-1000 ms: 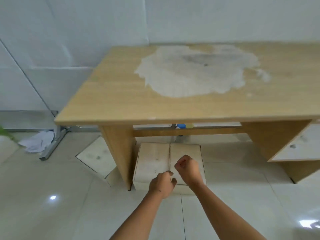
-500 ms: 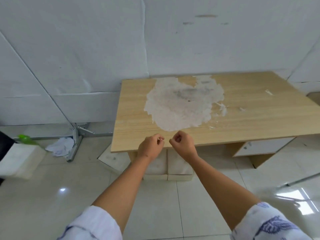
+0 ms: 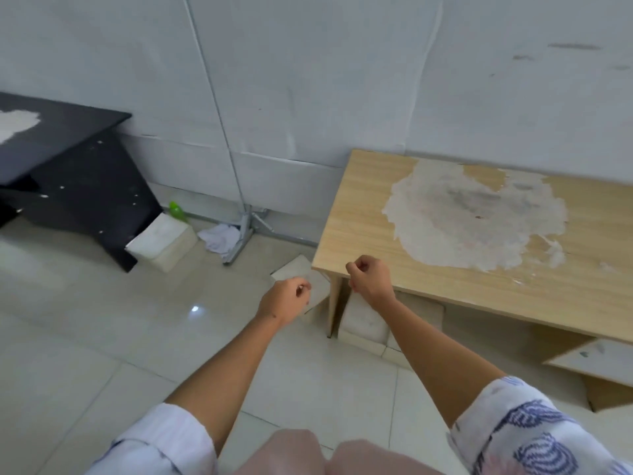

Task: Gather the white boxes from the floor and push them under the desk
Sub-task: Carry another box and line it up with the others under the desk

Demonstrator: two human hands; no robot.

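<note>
My left hand [image 3: 286, 299] and right hand [image 3: 370, 281] hang curled, seemingly empty. White boxes [image 3: 364, 320] sit under the desk [image 3: 370, 214]; another box [image 3: 161, 243] rests beside the black table [image 3: 78, 180].

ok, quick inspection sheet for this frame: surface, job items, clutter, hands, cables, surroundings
surface: pale glossy tile floor; wooden desk top has a large white peeled patch.
job's things: two white boxes side by side under the desk, front ends showing; one white box out on the floor beside the black table; a flat white piece at the desk's left leg, type unclear.
clutter: crumpled white cloth, green bottle by the wall.
grippers: left hand and right hand loosely curled, holding nothing.
cables: nothing seen.
surroundings: white wall panels; metal pole and foot against the wall.
</note>
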